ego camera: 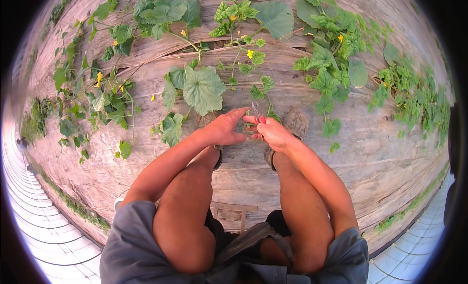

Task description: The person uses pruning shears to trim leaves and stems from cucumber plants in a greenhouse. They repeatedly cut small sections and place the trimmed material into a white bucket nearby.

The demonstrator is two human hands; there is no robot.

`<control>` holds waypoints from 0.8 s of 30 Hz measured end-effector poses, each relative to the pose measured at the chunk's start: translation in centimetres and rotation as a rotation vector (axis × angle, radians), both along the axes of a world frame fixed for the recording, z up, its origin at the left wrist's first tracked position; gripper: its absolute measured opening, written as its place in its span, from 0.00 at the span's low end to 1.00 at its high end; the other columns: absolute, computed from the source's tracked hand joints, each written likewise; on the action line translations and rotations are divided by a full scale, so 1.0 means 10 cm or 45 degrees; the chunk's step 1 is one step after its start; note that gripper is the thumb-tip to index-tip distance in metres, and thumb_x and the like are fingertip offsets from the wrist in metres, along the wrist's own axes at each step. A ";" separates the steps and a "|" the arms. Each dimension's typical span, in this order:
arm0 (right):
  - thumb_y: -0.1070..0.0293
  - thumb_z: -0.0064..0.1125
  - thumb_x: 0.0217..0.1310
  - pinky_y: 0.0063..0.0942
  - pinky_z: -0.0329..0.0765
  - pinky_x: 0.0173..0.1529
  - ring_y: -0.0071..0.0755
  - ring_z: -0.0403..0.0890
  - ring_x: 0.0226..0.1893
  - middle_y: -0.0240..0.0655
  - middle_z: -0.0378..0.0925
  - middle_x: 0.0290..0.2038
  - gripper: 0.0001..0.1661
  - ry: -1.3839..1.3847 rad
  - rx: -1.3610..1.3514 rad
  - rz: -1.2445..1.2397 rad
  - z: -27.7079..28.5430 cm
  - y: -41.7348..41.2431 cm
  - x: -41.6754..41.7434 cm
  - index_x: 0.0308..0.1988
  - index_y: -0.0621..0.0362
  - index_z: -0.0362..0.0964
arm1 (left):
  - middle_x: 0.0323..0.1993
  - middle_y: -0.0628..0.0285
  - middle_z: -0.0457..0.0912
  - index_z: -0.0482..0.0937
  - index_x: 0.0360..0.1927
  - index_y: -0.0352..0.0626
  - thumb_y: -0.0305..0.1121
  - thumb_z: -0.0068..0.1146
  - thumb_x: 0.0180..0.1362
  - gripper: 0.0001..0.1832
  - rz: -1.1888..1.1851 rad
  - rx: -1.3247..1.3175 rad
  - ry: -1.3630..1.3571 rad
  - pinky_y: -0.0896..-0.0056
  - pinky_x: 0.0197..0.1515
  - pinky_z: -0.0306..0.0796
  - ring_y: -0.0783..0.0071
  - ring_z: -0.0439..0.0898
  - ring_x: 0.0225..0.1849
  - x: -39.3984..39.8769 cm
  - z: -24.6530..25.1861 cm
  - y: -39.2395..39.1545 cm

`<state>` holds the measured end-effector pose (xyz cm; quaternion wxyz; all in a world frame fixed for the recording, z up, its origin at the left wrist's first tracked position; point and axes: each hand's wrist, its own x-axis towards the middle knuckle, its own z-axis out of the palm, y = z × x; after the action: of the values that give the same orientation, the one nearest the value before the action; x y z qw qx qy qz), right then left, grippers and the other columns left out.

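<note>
My right hand (pixel 273 134) holds small pruning snips (pixel 260 119) with red handles, their slim metal blades pointing away from me. Facing it, my left hand (pixel 227 127) has its fingers stretched towards the snips and its thumb apart. I see nothing gripped in that hand. A bit of green vine (pixel 250 127) shows between the two hands, partly hidden by the fingers. Just beyond them trails a thin vine with small leaves (pixel 257 92). A broad leaf (pixel 204 90) spreads ahead of my left hand.
Wrinkled plastic sheeting (pixel 234 181) covers the ground. Leafy vines with yellow flowers sprawl at the left (pixel 106 101), the right (pixel 329 75) and far right (pixel 416 93). My shoes (pixel 297 122) stand beside the hands. A small frame (pixel 234 208) lies between my legs.
</note>
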<state>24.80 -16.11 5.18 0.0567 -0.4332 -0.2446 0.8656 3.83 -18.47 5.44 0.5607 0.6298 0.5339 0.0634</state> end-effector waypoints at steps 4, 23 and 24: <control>0.67 0.35 0.75 0.37 0.72 0.60 0.37 0.68 0.64 0.36 0.55 0.73 0.29 0.153 -0.188 -0.115 0.13 0.05 -0.03 0.71 0.59 0.54 | 0.43 0.56 0.86 0.75 0.59 0.41 0.23 0.61 0.54 0.26 0.271 -0.210 -0.401 0.66 0.51 0.77 0.65 0.84 0.45 0.02 -0.01 0.12; 0.65 0.40 0.69 0.16 0.59 0.23 0.14 0.61 0.20 0.26 0.73 0.28 0.25 -0.462 0.539 -0.162 0.34 0.86 0.33 0.62 0.60 0.66 | 0.40 0.60 0.82 0.77 0.55 0.36 0.36 0.71 0.54 0.27 0.883 0.413 -0.012 0.66 0.38 0.73 0.77 0.77 0.35 0.21 -0.44 1.65; 0.63 0.42 0.70 0.17 0.61 0.25 0.14 0.62 0.21 0.26 0.73 0.27 0.25 -0.463 0.531 -0.191 0.30 0.87 0.38 0.61 0.61 0.68 | 0.42 0.58 0.82 0.77 0.56 0.37 0.36 0.71 0.54 0.27 0.893 0.248 -0.054 0.66 0.39 0.73 0.77 0.77 0.37 0.24 -0.40 1.75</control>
<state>28.63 -7.36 8.18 0.1635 -0.5772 -0.3907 0.6982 6.22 -0.95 1.47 0.4532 0.4573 0.6971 0.3154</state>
